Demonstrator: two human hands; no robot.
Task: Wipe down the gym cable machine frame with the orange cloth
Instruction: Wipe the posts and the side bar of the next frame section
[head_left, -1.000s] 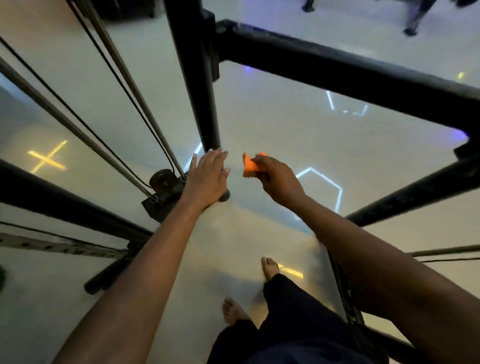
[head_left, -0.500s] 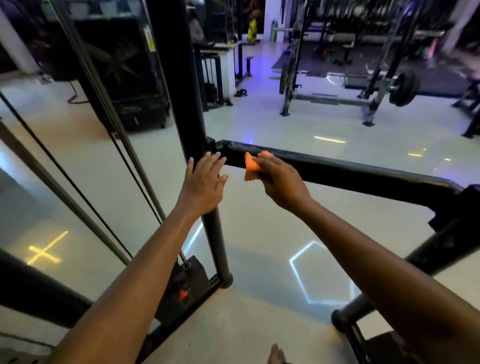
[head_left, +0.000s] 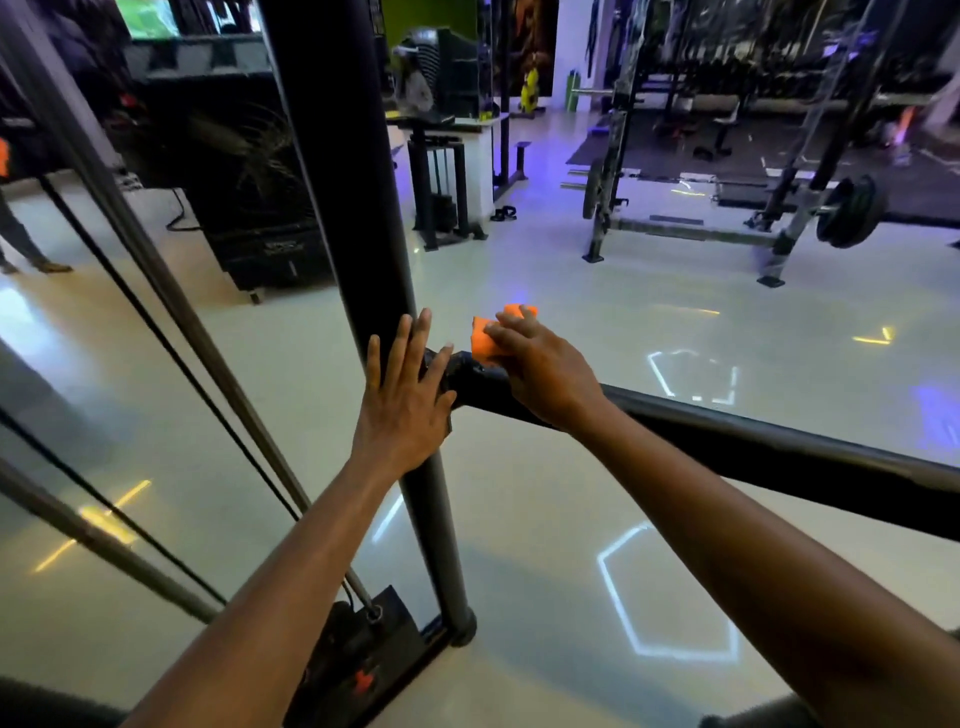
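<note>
Head view: the left hand (head_left: 402, 410) lies flat against the black upright post (head_left: 332, 171) of the cable machine frame, fingers straight and spread, palm on the post just where the horizontal bar (head_left: 753, 441) joins it. It holds nothing.

The right hand (head_left: 540, 371) is on the top of that bar, right beside the joint. It presses the orange cloth (head_left: 485, 338) onto the bar, fingers laid over the cloth and slightly bent; whether the thumb pinches it from below is hidden. The cloth shows as a folded orange patch sticking out past the fingertips toward the post and away from the person. The two hands are near each other, not touching.

Left of the post, thin cables (head_left: 171, 332) and slanted rods (head_left: 130, 223) run down to a black base block (head_left: 363, 660) with a small red mark, at the foot of the post. The pale glossy floor (head_left: 545, 291) carries lit line shapes, including a hexagon outline (head_left: 670, 597) under the right forearm. Farther off stand a squat rack with a loaded barbell (head_left: 847, 210), a desk-like stand (head_left: 447, 171) and a large black fan unit (head_left: 244, 197). At the far left edge part of another person's leg (head_left: 21, 239) shows.
</note>
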